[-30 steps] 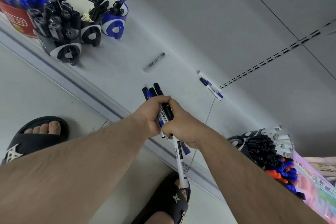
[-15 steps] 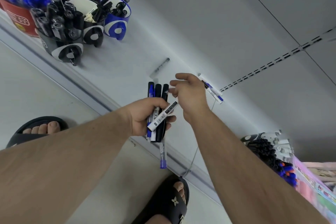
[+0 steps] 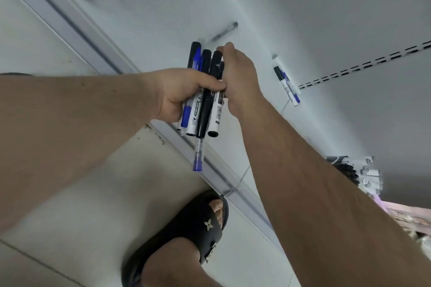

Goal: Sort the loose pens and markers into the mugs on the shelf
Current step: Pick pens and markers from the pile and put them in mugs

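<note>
Overhead, a bundle of pens and markers point(image 3: 203, 98) is gripped upright in the left hand point(image 3: 184, 95), its fingers curled around the barrels above the white shelf point(image 3: 144, 14). The right hand point(image 3: 238, 77) is pressed against the bundle's right side, fingers bent around a marker cap. One loose pen point(image 3: 225, 31) and a small cluster point(image 3: 286, 81) are seen lying farther back on the shelf.

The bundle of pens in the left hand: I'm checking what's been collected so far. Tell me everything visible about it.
The bundle of pens mixes black-capped white markers, a blue-capped one and a thin clear pen with a blue end hanging lowest. It looks plastic, stands roughly upright above the shelf edge. The left hand grips its middle; the right hand touches its side.
</note>
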Available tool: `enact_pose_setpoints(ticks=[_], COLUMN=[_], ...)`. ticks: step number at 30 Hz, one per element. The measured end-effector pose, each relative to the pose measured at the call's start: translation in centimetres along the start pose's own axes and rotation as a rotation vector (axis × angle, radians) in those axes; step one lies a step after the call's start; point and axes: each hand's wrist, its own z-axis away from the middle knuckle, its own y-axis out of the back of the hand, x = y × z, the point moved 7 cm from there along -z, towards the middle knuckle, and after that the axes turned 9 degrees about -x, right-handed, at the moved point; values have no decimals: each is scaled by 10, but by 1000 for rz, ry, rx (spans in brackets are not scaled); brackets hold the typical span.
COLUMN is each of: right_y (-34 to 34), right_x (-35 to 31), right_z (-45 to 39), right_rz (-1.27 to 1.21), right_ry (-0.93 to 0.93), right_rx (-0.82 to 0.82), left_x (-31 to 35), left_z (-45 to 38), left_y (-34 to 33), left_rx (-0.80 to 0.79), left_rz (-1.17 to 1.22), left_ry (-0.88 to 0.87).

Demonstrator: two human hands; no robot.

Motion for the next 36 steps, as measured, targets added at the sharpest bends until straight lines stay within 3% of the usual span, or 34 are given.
enact_pose_setpoints(ticks=[4,8,12,16,19,23,29,33,36], right_y=[37,115,158,164,166,180,169,161,130], right_x=[27,55,82,97,99,97,107,99,72], right_z=[-31,-63,-101,-132,-147,-146,-126,-106,-114], right_rz=[66,453,948,1066,1068,1051,1108,770,329], right_ry=[35,-83,-362,-495,-564,-578,-449,-461,-395], right_rx=[258,434,333,233,153,209,215,262,332], left_x=[1,10,16,12,6,3,2,5,7], left_z=[-20,-36,-42,-45,-49,-54,-43,-33,-28], left_y=[2,20,30,37,40,42,60,64,67], left_rx=[100,268,374,428,450,472,566,591,607], left_rz=[51,94,124,133,130,122,148,181,212], left_ry=[-35,-115,-169,-210,-207,-203,-251,-276,-280])
